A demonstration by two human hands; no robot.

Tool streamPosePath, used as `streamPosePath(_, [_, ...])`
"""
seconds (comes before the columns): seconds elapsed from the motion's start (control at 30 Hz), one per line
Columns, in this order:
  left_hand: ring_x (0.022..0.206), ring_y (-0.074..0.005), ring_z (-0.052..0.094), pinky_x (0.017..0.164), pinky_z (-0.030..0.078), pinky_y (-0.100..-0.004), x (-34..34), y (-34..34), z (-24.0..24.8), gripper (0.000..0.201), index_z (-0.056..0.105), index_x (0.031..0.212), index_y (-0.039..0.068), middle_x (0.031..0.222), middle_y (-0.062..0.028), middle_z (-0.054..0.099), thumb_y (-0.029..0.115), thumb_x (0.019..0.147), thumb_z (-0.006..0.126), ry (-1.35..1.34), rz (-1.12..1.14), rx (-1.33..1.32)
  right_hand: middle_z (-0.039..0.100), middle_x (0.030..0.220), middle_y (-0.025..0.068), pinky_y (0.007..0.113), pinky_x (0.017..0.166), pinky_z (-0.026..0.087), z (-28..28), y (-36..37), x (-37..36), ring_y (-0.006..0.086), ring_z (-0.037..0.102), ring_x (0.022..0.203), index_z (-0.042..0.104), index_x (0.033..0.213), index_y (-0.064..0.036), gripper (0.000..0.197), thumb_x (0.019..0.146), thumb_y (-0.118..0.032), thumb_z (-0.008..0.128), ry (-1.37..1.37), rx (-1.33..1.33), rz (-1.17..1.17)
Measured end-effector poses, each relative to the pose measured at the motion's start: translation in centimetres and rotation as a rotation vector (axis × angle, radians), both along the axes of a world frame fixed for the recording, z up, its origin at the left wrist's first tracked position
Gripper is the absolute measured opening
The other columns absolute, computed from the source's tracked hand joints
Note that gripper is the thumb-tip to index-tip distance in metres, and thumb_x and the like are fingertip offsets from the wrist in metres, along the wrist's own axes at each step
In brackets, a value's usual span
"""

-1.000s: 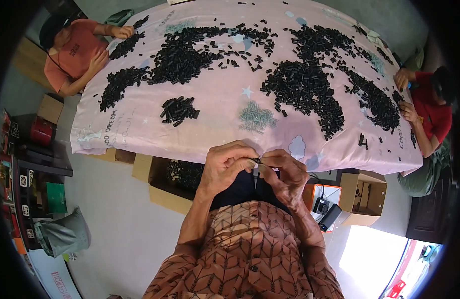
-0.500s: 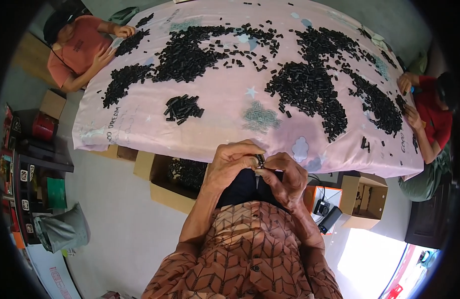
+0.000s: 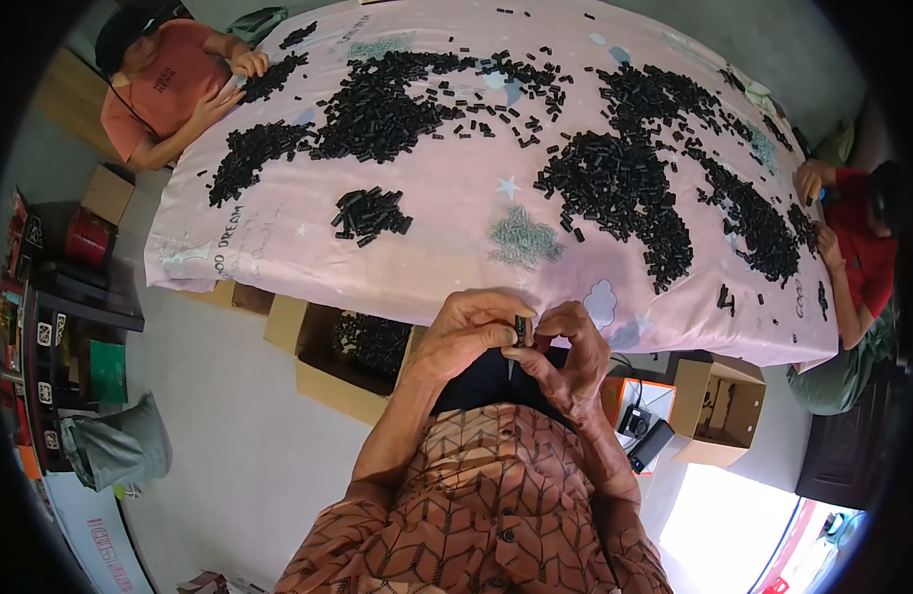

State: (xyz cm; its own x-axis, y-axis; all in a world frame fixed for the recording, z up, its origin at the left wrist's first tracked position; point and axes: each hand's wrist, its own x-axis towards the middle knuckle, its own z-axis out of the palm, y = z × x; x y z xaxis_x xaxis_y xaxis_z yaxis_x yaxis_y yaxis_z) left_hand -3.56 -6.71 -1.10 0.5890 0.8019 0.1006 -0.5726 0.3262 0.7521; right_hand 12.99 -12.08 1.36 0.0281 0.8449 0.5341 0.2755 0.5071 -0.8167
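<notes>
Just off the near edge of the table, my left hand (image 3: pixel 468 335) pinches a small black plastic piece (image 3: pixel 521 331) upright between thumb and fingertips. My right hand (image 3: pixel 571 358) is beside it, thumb and forefinger drawn together at the piece's lower end. Whatever those right fingertips may hold is too small to make out. Beyond my hands, a pile of small silvery-green metal pieces (image 3: pixel 526 238) lies on the pink cloth (image 3: pixel 446 198). Heaps of similar black pieces (image 3: pixel 615 188) spread over the cloth, with a smaller heap (image 3: pixel 370 215) to the left.
Under the table's near edge stand a cardboard box of black pieces (image 3: pixel 372 344) and, to the right, an open cardboard box (image 3: pixel 719 406). Beside it an orange-edged box (image 3: pixel 639 401) bears black devices. One person (image 3: pixel 169 89) works at the far left, another (image 3: pixel 862 238) at the right.
The black piece has turned from slanted to upright in my left fingers. My right fingertips have shifted slightly lower. At the left, the other person's hands have moved a little at their heap.
</notes>
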Motion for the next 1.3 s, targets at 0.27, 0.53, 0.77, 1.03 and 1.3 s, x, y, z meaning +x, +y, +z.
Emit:
streamPosePath(0.27, [0.084, -0.0163, 0.065, 0.075, 0.051, -0.0269, -0.5, 0.6, 0.4, 0.039, 0.05, 0.116, -0.001, 0.089, -0.0119, 0.067, -0.008, 0.081, 0.064, -0.09, -0.176, -0.02, 0.057, 0.101, 0.0122, 0.037, 0.074, 0.049, 1.1, 0.5, -0.2, 0.0277, 0.058, 0.089, 0.061, 0.104, -0.0032, 0.059, 0.06, -0.03, 0.09, -0.189, 0.051, 0.009])
streamPosePath(0.53, [0.08, -0.018, 0.066, 0.073, 0.05, -0.0261, -0.8, 0.8, 1.0, 0.04, 0.045, 0.112, 0.001, 0.084, -0.0121, 0.066, -0.009, 0.08, 0.066, -0.072, -0.226, -0.061, 0.058, 0.097, 0.0105, 0.036, 0.073, 0.049, 0.9, 0.5, -0.3, 0.0261, 0.059, 0.088, 0.063, 0.099, -0.0028, 0.052, 0.062, -0.028, 0.089, -0.177, 0.102, 0.018])
streamPosePath(0.77, [0.078, -0.0175, 0.066, 0.071, 0.049, -0.0255, -1.0, 0.9, 0.7, 0.04, 0.045, 0.11, 0.001, 0.081, -0.0116, 0.066, -0.01, 0.078, 0.066, -0.011, -0.234, -0.032, 0.059, 0.095, 0.0108, 0.034, 0.068, 0.05, 1.1, 0.5, -0.4, 0.0253, 0.06, 0.082, 0.061, 0.097, -0.0035, 0.048, 0.064, -0.025, 0.089, -0.164, 0.093, 0.054])
streamPosePath(1.03, [0.082, -0.0192, 0.067, 0.073, 0.051, -0.0264, -1.0, 0.8, 0.7, 0.036, 0.048, 0.111, 0.0, 0.084, -0.0112, 0.067, -0.008, 0.08, 0.065, -0.014, -0.239, -0.031, 0.06, 0.093, 0.0116, 0.034, 0.066, 0.05, 0.7, 0.5, -0.4, 0.0248, 0.06, 0.078, 0.061, 0.098, -0.0021, 0.048, 0.064, -0.023, 0.088, -0.174, 0.143, 0.024])
streamPosePath(1.3, [0.083, -0.0156, 0.068, 0.07, 0.053, -0.0236, -0.3, 0.5, -0.1, 0.029, 0.052, 0.109, -0.001, 0.094, -0.0123, 0.069, -0.001, 0.084, 0.066, -0.095, -0.218, -0.122, 0.061, 0.098, 0.0137, 0.036, 0.066, 0.053, 0.5, 0.1, -0.1, 0.0279, 0.062, 0.082, 0.063, 0.101, 0.0007, 0.047, 0.064, -0.014, 0.087, -0.175, 0.116, 0.028])
